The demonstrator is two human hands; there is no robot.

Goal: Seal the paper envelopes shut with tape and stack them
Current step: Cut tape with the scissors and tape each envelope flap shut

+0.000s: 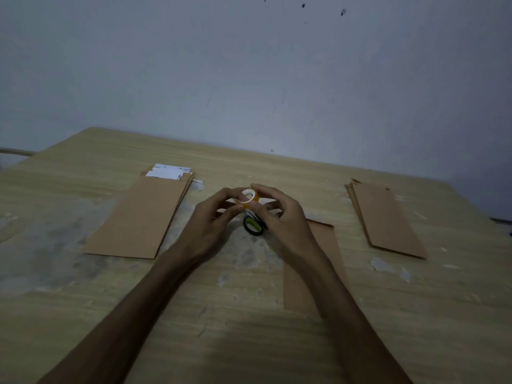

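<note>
On my feed the biggest thing is the pale grey wall [249,65], marked with a few dark specks, and below it the light wood-grain worktop [83,286] with worn, whitish patches. On the left of the worktop lies a stack of long brown paper envelopes [138,223] with white paper sheets [169,171] showing at its far end. On the right, well apart from it, I see a second stack of brown paper envelopes [385,220], fanned slightly at the edges. Between the two stacks, nearer me, a single brown paper envelope [307,273] lies flat, partly hidden under the right forearm. Both bare arms reach in from the bottom edge and meet above the middle of the worktop. The left hand [213,217] and the right hand [279,214] hold a small roll of orange-tinted tape with a white core [248,198] between them, lifted off the surface; the fingers of both hands curl round it and pinch its rim. Just beneath the hands I make out black-handled scissors with a green inner loop [252,225] lying on the worktop.
</note>
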